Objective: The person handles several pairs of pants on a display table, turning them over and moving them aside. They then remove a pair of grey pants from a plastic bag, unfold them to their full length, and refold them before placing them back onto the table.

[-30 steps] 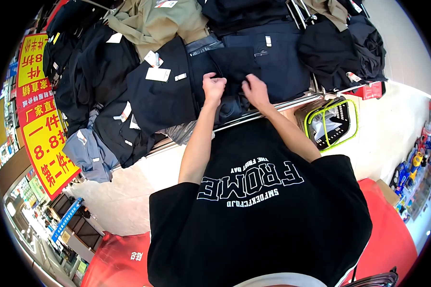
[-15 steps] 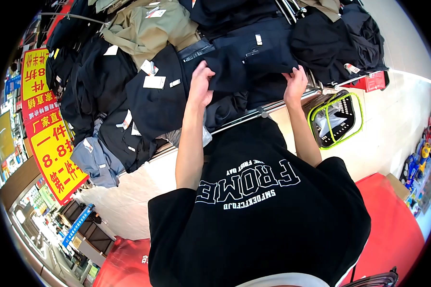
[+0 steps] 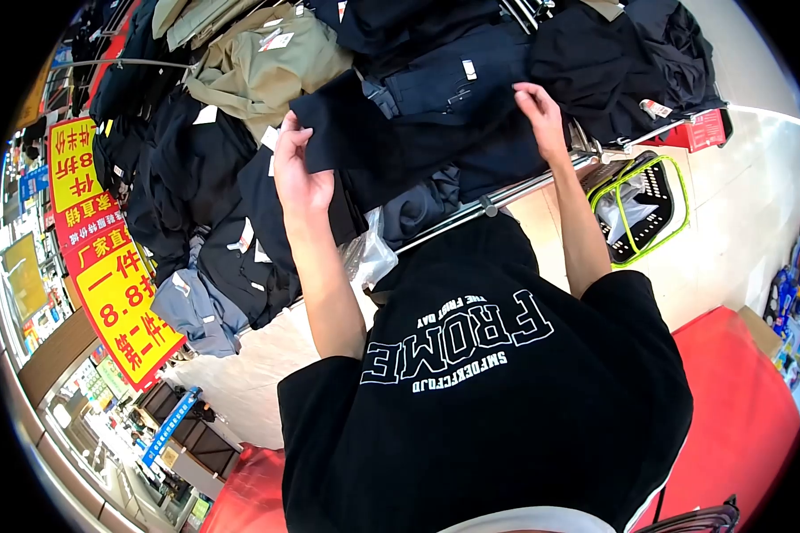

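Garment (image 3: 400,147) in dark navy spans both hands: left hand (image 3: 302,178) and right hand (image 3: 540,108) each grip an edge, apparently pulling it taut and flat, just above the clothes pile (image 3: 196,178).

1. The black T-shirt (image 3: 480,391), near, says "FROME" in big white letters, with "THE FIRST DAY" in small letters beside it.
2. The yellow sign (image 3: 124,311), on the left, says "一件 8.8折" in red.
3. The red sign (image 3: 98,253) just above it says "厂家直".

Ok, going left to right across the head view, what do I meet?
yellow sale sign → left hand → dark garment, stretched between both hands → right hand → green-rimmed basket
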The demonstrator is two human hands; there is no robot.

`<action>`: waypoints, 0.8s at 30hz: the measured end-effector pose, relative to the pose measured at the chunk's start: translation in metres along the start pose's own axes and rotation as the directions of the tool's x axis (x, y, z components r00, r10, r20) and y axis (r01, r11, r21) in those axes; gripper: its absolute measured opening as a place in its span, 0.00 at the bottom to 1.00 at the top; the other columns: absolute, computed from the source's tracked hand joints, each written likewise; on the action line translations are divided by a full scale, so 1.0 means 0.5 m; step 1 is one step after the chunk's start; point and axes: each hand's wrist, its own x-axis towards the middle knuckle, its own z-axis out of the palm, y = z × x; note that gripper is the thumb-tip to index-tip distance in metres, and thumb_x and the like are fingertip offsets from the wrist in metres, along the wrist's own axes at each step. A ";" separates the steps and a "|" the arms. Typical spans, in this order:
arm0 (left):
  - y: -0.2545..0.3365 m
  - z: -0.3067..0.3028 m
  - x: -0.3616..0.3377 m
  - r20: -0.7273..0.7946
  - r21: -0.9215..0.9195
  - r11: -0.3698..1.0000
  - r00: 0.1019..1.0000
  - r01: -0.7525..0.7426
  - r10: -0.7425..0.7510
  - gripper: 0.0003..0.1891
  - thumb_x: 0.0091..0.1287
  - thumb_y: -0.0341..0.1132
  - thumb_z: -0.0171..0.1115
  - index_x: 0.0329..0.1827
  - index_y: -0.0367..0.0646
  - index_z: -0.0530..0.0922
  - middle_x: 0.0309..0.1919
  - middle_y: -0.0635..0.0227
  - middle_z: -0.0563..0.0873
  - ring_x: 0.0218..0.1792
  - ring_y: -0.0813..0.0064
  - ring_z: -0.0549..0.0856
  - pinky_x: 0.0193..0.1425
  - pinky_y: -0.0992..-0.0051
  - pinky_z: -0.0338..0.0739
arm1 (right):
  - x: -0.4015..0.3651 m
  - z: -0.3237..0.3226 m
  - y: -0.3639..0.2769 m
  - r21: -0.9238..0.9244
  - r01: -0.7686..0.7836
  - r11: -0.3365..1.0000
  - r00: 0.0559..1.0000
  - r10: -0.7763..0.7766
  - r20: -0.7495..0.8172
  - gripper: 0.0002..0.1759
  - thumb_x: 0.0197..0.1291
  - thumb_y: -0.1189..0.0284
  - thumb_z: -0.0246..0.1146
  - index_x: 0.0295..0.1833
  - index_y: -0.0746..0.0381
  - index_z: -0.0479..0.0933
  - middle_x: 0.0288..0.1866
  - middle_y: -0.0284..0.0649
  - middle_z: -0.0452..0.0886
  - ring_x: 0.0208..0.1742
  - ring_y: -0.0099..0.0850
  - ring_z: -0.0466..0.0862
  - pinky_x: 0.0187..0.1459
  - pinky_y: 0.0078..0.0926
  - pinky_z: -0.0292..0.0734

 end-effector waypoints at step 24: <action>-0.435 0.160 0.054 0.274 0.822 0.560 0.791 0.103 -0.547 0.28 0.66 0.37 0.64 0.65 0.33 0.68 0.44 0.62 0.80 0.39 0.76 0.82 0.41 0.79 0.78 | 0.059 -0.034 0.099 -0.226 -0.217 0.950 0.942 0.143 -0.304 0.27 0.55 0.68 0.70 0.60 0.61 0.71 0.36 0.41 0.84 0.37 0.28 0.82 0.44 0.27 0.76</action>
